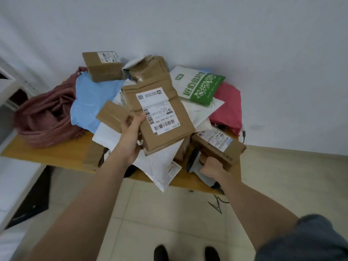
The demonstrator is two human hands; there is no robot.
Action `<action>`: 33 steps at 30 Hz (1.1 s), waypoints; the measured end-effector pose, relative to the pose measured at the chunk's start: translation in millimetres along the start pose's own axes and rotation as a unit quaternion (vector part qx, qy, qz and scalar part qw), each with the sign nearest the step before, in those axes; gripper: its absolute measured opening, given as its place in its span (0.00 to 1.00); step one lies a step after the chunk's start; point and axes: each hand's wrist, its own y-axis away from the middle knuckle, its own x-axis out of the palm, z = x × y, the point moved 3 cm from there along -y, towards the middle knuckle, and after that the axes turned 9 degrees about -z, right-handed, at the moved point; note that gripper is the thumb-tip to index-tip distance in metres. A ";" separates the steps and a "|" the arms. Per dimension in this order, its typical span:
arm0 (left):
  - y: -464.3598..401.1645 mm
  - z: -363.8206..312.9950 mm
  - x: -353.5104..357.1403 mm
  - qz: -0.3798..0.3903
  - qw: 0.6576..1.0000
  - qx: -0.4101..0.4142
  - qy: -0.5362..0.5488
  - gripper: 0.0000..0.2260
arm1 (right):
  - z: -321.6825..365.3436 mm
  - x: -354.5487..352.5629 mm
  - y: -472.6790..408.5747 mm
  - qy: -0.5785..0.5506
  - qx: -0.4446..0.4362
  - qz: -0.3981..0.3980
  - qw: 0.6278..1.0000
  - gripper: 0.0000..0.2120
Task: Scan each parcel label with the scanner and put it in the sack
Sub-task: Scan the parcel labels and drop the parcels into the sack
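Parcel (158,112), flat brown cardboard, held tilted above the pile with its white label (157,110) face up; left hand (131,134) grips its near-left edge, thumb on top beside the barcode; right hand (212,166) curled round the scanner (194,161) handle, low at the pile's right edge, just under a small labelled box (218,144); scanner mostly hidden; wooden table (62,153) beneath carries mixed parcels: blue mailer (90,102), white mailers, green-and-white bag (199,85), red mailer (228,106), another labelled box (103,65) at the back; reddish-brown sack (49,113) slumped at the table's left end.
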 end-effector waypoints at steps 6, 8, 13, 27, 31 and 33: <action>18.8 17.7 -0.6 -0.041 0.998 -0.003 0.038 0.35 | -9.5 19.0 0.1 -0.025 -0.033 -0.019 0.999 0.30; 24.1 20.8 -1.2 -0.050 0.998 -0.005 0.034 0.37 | -10.6 25.6 2.4 0.006 -0.037 -0.025 0.999 0.30; 35.7 25.2 -6.0 -0.073 0.997 -0.014 0.037 0.36 | -16.8 25.3 14.7 0.056 -0.045 -0.052 0.996 0.21; 67.3 -29.5 -26.0 -0.071 0.993 0.003 0.091 0.30 | 29.6 -70.0 61.3 -0.133 -0.026 0.037 0.990 0.08; 75.4 -51.4 -41.9 -0.058 0.991 0.023 0.117 0.29 | 64.7 -119.0 98.3 -0.150 -0.050 -0.022 0.987 0.08; 77.5 -60.1 -56.8 -0.050 0.990 0.028 0.130 0.29 | 87.4 -139.3 117.3 -0.205 -0.060 -0.046 0.976 0.09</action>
